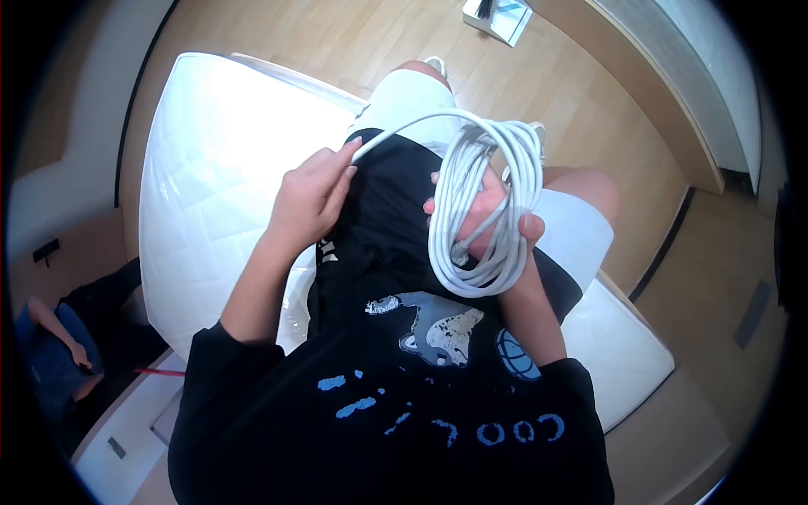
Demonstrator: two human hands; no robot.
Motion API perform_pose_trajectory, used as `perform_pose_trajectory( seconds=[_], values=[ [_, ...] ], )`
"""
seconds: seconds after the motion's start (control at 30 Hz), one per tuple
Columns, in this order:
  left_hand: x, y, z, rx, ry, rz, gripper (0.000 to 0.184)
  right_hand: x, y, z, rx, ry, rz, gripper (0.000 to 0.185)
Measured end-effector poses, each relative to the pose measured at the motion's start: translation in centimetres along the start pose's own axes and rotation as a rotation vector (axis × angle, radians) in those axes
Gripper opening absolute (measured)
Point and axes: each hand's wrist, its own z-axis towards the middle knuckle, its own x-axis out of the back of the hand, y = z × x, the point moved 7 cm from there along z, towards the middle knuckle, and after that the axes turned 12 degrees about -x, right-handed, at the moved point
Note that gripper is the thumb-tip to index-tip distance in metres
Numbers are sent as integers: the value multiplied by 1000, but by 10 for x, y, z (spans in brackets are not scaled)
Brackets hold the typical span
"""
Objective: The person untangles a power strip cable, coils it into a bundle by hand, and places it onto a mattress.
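Observation:
A thick coil of white cable (523, 168) hangs in my right hand (486, 210), whose fingers pass inside the loops while the thumb presses on the outer side. One strand arches from the top of the coil over to my left hand (318, 189), where thumb and fingertips pinch it. Both hands are above my lap, in front of the black shirt (370, 219). The cable's far end past my left fingers is not visible.
I sit on a white mattress (210, 185) wrapped in shiny plastic. A dustpan (503, 18) lies on the wooden floor (337, 38) at the top. At the far left is another person's arm (57, 324) with blue clothing. A wooden edge (648, 88) curves along the upper right.

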Motion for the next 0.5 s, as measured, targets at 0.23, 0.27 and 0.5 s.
perform_pose_trajectory(
  seconds=[0.23, 0.27, 0.5],
  values=[
    [-18, 66, 25, 55, -125, -306, 51, -3, -9, -7, 127, -28, -2, 133],
    [-25, 67, 27, 71, -159, -287, 50, -3, -10, -8, 148, -1, -24, 133],
    [-45, 68, 33, 228, -176, -406, 29, -22, -18, -13, 220, 204, -282, 144]
  ],
)
